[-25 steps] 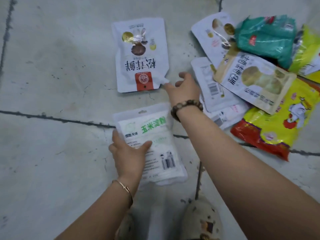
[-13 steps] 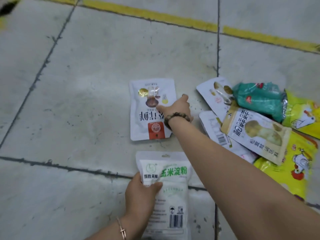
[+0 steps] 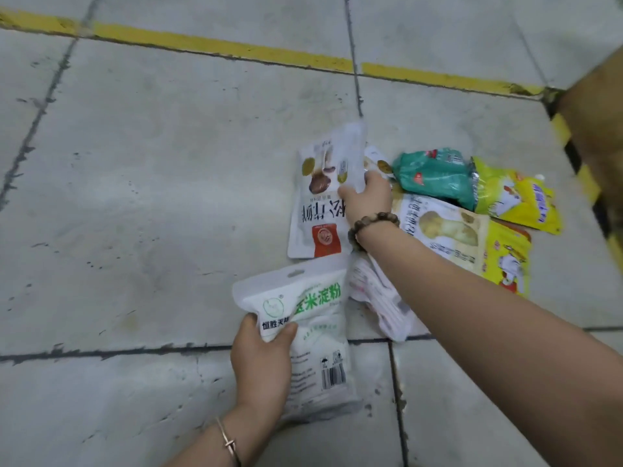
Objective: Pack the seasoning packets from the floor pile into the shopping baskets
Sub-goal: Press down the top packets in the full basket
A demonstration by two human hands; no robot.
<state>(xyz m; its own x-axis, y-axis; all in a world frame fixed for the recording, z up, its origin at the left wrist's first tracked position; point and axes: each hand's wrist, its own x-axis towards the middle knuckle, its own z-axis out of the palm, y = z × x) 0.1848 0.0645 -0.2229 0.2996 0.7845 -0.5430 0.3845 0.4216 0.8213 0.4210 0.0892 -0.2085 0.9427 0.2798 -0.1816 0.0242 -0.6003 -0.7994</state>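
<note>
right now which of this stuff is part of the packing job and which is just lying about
Job: starch bag in the left hand; mushroom packet gripped by the right hand; green packet, cream packet and yellow packets in the pile. No basket in view.
Just there: yellow floor line; striped tape; blurred brown shape at the right edge.

Both forearms (image 3: 472,298) are bare; a bracelet (image 3: 374,221) of round brown beads circles the wrist of the right hand (image 3: 367,197), and a thin rose-gold bangle (image 3: 228,443) with a small clasp circles the wrist of the left hand (image 3: 261,362).
</note>
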